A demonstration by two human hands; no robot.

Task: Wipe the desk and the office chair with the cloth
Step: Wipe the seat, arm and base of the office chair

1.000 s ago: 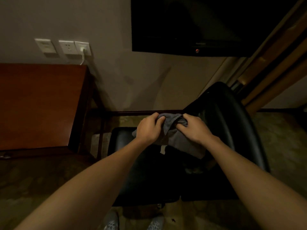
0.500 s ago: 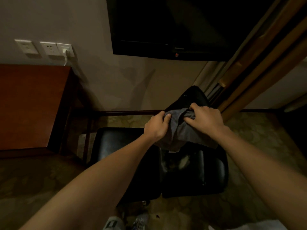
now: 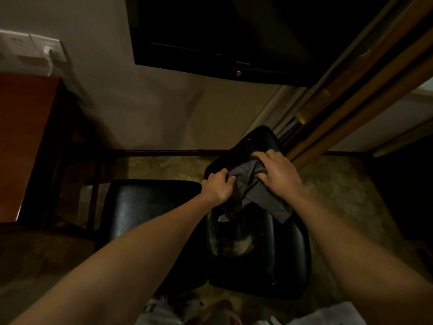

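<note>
Here the grey cloth [image 3: 255, 191] is bunched between both hands, just above the office chair [image 3: 269, 261]. It is over the back part of the seat and close in front of the backrest. The left hand [image 3: 219, 187] grips one end, its fingers [image 3: 230, 180] curled tightly round the fabric. The right hand [image 3: 278, 174] holds the other end; its fingers [image 3: 260, 157] bend over the bunch and the thumb closes against it. Whether the cloth already touches the backrest, I cannot tell.

I judge that the step in hand is to gather the cloth for wiping the chair. To do it well, the person should fold it into a flat pad with no loose tail. One hand then presses it on the leather in long, overlapping strokes from the backrest down to the seat front, while the other hand steadies the chair so that it does not turn.

The long axis of the cloth runs slantwise from the backrest toward the seat, and its free corner points down over the seat.

Just beside the chair, on the person's left, stands a black stool [image 3: 145, 207]. The reddish table [image 3: 21, 137] is further on that side, well apart. A dark television [image 3: 234, 31] hangs on the wall behind the chair.
</note>
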